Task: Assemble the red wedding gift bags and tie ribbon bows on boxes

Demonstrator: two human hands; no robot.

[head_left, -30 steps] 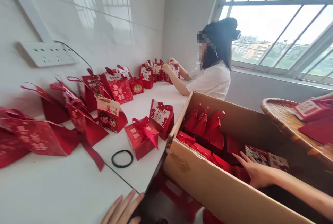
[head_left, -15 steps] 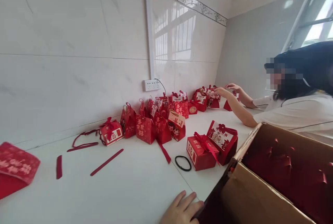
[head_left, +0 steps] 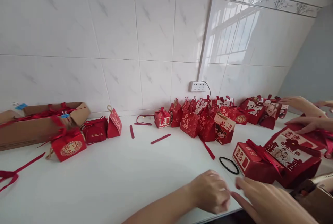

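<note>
Left hand (head_left: 209,191) on near side of black hair tie (head_left: 235,173), fingers curled into a loose fist; can't see whether anything is inside. Right hand (head_left: 267,196) also on near side of hair tie, further right, blurred; thumb and a finger look parted, tips right by the left fist, can't tell if touching or pinching something thin. Hair tie lies flat on white table (head_left: 117,182), apart from both hands. Red ribbon box (head_left: 256,163), bow on top, just right of hair tie. Bigger flower box (head_left: 288,152) further right of it, couple picture on front. Another person's hand (head_left: 303,125) over that box, well right of hair tie; grip unclear. Row of red gift boxes (head_left: 190,123) behind and left of hair tie, by the wall. Red ribbon strip (head_left: 160,139) left of hair tie, lying flat. Cardboard box (head_left: 31,132) with red ribbons inside, far left of hair tie.
</note>
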